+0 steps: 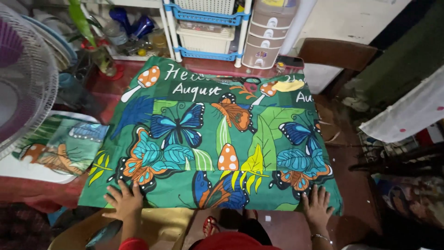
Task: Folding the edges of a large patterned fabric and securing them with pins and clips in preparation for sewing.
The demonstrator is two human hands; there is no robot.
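Item: green butterfly-print cloth point(217, 139), spread flat over the desk point(115, 83), near edge toward you. Likely light, limp, prone to creasing. Your left hand point(124, 201) and right hand point(317, 207) press it, fingers splayed, grasping nothing. Best hold: near corners

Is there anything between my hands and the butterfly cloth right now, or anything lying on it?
Nothing visible lies between them: the left hand and right hand rest flat on the near edge of the green butterfly-print cloth. At its far edge, scissors and a yellow item appear to lie on the cloth.
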